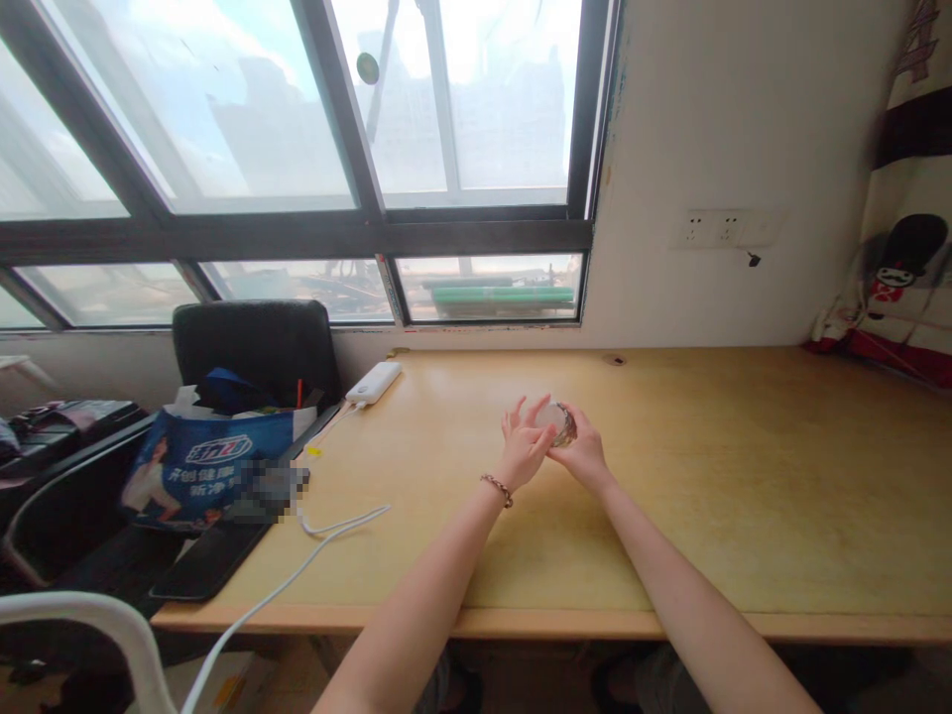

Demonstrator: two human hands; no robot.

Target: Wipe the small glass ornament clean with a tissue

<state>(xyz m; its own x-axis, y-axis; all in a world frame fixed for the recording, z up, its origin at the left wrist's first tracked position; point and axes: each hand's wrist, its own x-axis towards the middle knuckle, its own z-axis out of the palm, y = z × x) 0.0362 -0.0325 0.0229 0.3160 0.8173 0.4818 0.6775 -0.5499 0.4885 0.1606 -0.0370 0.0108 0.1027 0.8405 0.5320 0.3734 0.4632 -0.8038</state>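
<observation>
Above the middle of the wooden table, both hands are around a small round jar-like container (pixel 554 423) with a pale, whitish top facing me. My right hand (pixel 584 451) is closed around its right side, which looks patterned or ridged. On the other side, my left hand (pixel 525 441), with a beaded bracelet on the wrist, has its thumb and curved fingers about the pale top. Its fingers are somewhat apart. What is inside the container is hidden, and its exact kind is too small to tell.
The wooden table (pixel 744 496) meets the wall below a window. At its left lie a white power bank (pixel 374 382), a white cable (pixel 275 577) and a dark flat board (pixel 215 560). A blue bag (pixel 215 456) sits on a black chair (pixel 253 337) beyond the left edge.
</observation>
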